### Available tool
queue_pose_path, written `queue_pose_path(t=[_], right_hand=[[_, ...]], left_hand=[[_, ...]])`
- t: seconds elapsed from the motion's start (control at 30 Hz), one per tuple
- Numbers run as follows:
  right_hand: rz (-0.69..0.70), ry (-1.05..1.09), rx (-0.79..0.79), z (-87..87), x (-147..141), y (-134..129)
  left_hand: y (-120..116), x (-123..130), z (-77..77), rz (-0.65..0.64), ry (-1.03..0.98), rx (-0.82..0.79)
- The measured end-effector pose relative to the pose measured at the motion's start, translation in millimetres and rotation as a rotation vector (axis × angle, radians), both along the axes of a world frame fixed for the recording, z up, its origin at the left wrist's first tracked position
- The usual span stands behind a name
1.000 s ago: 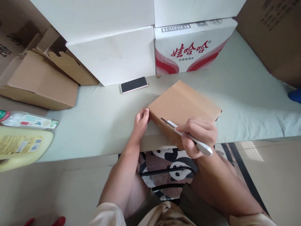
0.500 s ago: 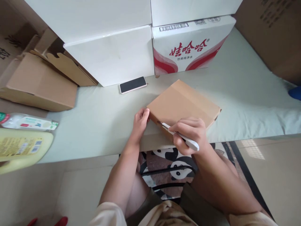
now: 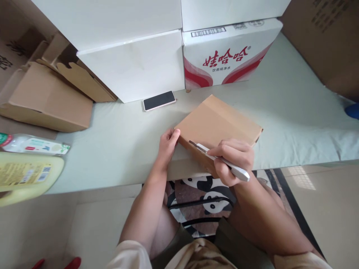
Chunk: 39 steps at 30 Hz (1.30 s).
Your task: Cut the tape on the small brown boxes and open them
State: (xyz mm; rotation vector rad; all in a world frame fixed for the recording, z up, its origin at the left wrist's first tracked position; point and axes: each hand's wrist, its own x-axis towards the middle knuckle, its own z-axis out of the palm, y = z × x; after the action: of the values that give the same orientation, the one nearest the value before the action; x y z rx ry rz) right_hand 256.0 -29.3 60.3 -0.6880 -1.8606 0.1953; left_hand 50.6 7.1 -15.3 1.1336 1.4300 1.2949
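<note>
A flat brown cardboard box (image 3: pixel 215 121) lies at an angle on the table, its near corner reaching the front edge. My left hand (image 3: pixel 169 142) grips the box's left corner, thumb on top and fingers partly hidden behind the side. My right hand (image 3: pixel 234 158) is closed around a white utility knife (image 3: pixel 239 172). The knife's dark blade is out and points left, at the box's near left edge. I cannot tell how deep the tip sits there.
Behind the box stand a white carton with red print (image 3: pixel 224 59) and a plain white carton (image 3: pixel 134 67). A phone (image 3: pixel 159 101) lies before them. On the left are opened cardboard boxes (image 3: pixel 50 97), a clear bottle (image 3: pixel 36 145) and a yellow jug (image 3: pixel 30 173).
My right hand has moved the knife a little to the right along the box's near edge, and more of the blade shows. My left hand stays at the corner.
</note>
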Motion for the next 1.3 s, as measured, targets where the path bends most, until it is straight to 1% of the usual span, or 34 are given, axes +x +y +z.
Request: queue_pose_path(t=[0.17, 0.5, 0.63, 0.93, 1.3], right_hand=[[0.031, 0.011, -0.026, -1.4, 0.1, -0.1], [0.044, 0.007, 0.002, -3.0, 1.3, 0.6], [0.028, 0.006, 0.018, -1.3, 2.1, 0.6], [0.014, 0.009, -0.023, -0.2, 1.3, -0.8], [0.000, 0.012, -0.023, 0.7, 1.0, -1.3]], left_hand=[[1.2, -0.8, -2.3, 0.001, -0.012, 0.007], [1.5, -0.4, -2.2, 0.006, -0.008, -0.004], [2.0, -0.3, -1.9, 0.001, -0.003, -0.003], [-0.3, 0.2, -1.3, 0.008, 0.016, -0.008], [-0.1, 2.1, -2.2, 0.029, -0.052, -0.034]])
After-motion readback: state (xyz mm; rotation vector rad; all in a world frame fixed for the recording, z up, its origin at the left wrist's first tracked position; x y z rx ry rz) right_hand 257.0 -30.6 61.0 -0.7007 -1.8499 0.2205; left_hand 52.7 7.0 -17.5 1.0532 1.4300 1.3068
